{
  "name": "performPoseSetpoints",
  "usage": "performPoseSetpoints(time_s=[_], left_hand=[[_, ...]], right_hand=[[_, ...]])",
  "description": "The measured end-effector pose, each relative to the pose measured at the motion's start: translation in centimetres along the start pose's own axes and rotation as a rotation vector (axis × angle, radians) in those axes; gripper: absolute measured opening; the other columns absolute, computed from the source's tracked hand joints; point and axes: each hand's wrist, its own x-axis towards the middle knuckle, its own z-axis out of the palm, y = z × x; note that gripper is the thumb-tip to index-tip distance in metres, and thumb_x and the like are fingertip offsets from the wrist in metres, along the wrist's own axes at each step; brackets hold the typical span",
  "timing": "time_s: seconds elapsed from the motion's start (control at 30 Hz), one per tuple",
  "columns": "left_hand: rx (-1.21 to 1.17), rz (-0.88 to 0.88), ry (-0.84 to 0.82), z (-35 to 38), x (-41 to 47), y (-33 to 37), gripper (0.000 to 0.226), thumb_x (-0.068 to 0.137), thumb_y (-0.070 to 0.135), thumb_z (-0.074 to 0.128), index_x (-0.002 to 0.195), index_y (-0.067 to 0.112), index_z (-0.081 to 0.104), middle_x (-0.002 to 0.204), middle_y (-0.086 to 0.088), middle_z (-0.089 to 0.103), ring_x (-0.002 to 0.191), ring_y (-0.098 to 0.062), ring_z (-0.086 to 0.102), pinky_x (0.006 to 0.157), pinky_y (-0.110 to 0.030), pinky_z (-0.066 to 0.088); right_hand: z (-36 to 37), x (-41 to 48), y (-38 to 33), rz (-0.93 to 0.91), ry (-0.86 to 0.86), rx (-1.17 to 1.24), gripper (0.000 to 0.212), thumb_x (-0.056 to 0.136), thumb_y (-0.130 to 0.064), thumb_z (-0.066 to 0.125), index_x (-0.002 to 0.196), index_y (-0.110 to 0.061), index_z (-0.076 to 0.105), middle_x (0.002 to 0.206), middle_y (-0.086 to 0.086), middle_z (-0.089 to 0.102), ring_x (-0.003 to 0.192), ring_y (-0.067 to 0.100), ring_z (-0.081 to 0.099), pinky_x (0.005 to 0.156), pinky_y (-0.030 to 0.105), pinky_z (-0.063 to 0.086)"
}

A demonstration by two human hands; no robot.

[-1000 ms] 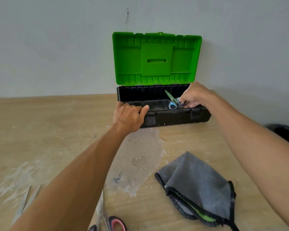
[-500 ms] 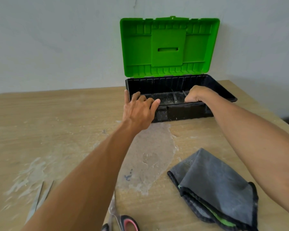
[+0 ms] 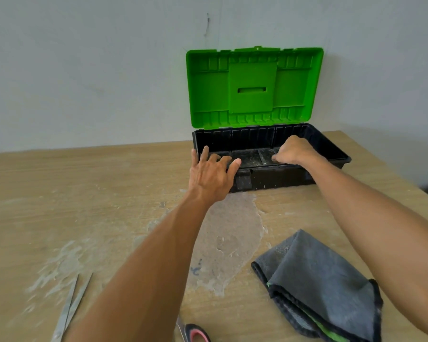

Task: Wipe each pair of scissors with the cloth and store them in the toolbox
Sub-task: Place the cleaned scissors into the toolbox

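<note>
At the far edge of the table (image 3: 84,193), the left hand (image 3: 211,175) rests spread-fingered on the open toolbox's (image 3: 277,177) front rim, while the right hand (image 3: 294,152) curls inside, its hold unclear.

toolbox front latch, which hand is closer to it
Left. The left hand rests on the front rim of the toolbox, thumb right beside the latch. The right hand is farther right, curled down inside the toolbox.
</note>
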Motion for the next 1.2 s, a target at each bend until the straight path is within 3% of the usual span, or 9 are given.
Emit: performPoseSetpoints(time_s=[0.17, 0.23, 0.3, 0.4, 0.57, 0.87, 1.0, 1.1, 1.2], left_hand=[[0.001, -0.033, -0.032, -0.3, 0.1, -0.1, 0.059, 0.102, 0.056, 0.016, 0.143, 0.028, 0.048, 0.148, -0.006, 0.050, 0.150, -0.032, 0.016, 0.120, -0.055, 0.000], [0.000, -0.041, -0.075, -0.7, 0.1, 0.1, 0.060, 0.102, 0.056, 0.016, 0.146, 0.027, 0.044, 0.152, -0.006, 0.045, 0.151, -0.031, 0.012, 0.120, -0.055, 0.000], [-0.004, -0.048, -0.123, -1.4, 0.0, 0.3, 0.061, 0.102, 0.055, 0.017, 0.151, 0.024, 0.036, 0.157, -0.007, 0.036, 0.152, -0.033, 0.005, 0.120, -0.055, -0.001], [0.014, -0.043, -0.187, -2.8, -0.8, 0.5, 0.061, 0.103, 0.052, 0.017, 0.156, 0.021, 0.023, 0.163, -0.012, 0.020, 0.151, -0.037, -0.005, 0.120, -0.056, 0.000], [-0.107, -0.006, -0.171, -5.2, -5.6, 0.5, 0.066, 0.102, 0.054, 0.026, 0.158, 0.020, 0.015, 0.165, -0.014, 0.010, 0.151, -0.035, 0.002, 0.120, -0.051, 0.008], [-0.156, -0.077, -0.144, -9.6, -21.5, -2.5, 0.054, 0.093, 0.052, 0.056, 0.130, 0.013, 0.061, 0.120, -0.006, 0.069, 0.109, -0.022, 0.063, 0.093, -0.032, 0.046], [-0.106, -0.145, -0.134, -9.3, -28.2, -2.0, 0.059, 0.083, 0.066, 0.060, 0.110, 0.015, 0.072, 0.108, -0.002, 0.071, 0.097, -0.019, 0.064, 0.079, -0.029, 0.046], [-0.055, -0.177, -0.199, -8.3, -30.7, -1.6, 0.070, 0.073, 0.072, 0.065, 0.119, 0.019, 0.069, 0.114, -0.002, 0.063, 0.107, -0.021, 0.058, 0.085, -0.031, 0.047], [-0.105, -0.201, -0.151, -7.3, -31.6, -1.5, 0.059, 0.073, 0.057, 0.074, 0.118, 0.019, 0.069, 0.112, -0.002, 0.061, 0.110, -0.023, 0.055, 0.090, -0.033, 0.047]], right_hand=[[2.0, -4.4, -0.2, -0.254, 0.277, 0.060, 0.054, 0.104, -0.044, 0.046, 0.067, -0.007, 0.059, 0.076, 0.018, 0.070, 0.084, 0.038, 0.068, 0.068, 0.037, 0.045], [3.1, -6.3, 0.0, -0.328, 0.287, -0.024, 0.055, 0.106, -0.047, 0.034, 0.073, -0.014, 0.064, 0.091, 0.021, 0.075, 0.106, 0.040, 0.066, 0.089, 0.045, 0.049], [3.7, -7.9, 0.4, -0.306, 0.207, -0.146, 0.057, 0.109, -0.048, 0.027, 0.120, -0.016, 0.072, 0.134, 0.018, 0.068, 0.143, 0.041, 0.045, 0.119, 0.056, 0.030], [2.7, -10.1, 0.8, -0.269, 0.058, -0.198, 0.062, 0.111, -0.052, 0.023, 0.165, -0.021, 0.025, 0.173, 0.012, 0.022, 0.161, 0.039, 0.005, 0.127, 0.059, 0.005], [1.1, -12.7, 0.8, -0.260, 0.046, -0.185, 0.066, 0.109, -0.053, 0.033, 0.165, -0.019, 0.025, 0.173, 0.014, 0.016, 0.160, 0.040, 0.007, 0.126, 0.061, 0.013], [2.4, -25.9, -2.6, -0.583, -0.007, -0.033, 0.040, 0.103, -0.045, 0.060, 0.133, -0.020, 0.069, 0.142, 0.012, 0.062, 0.132, 0.028, 0.057, 0.106, 0.039, 0.044], [5.2, -32.3, -3.1, -0.621, -0.240, -0.033, 0.052, 0.093, -0.052, 0.071, 0.133, -0.019, 0.069, 0.133, 0.003, 0.071, 0.107, 0.014, 0.067, 0.088, 0.025, 0.051], [7.5, -34.3, -2.6, -0.597, -0.240, -0.105, 0.072, 0.080, -0.068, 0.077, 0.132, -0.018, 0.070, 0.128, 0.003, 0.070, 0.108, 0.018, 0.066, 0.087, 0.029, 0.052], [9.2, -35.2, -2.1, -0.594, -0.114, -0.074, 0.049, 0.083, -0.055, 0.080, 0.117, -0.019, 0.077, 0.117, 0.001, 0.069, 0.107, 0.018, 0.063, 0.087, 0.030, 0.051]])
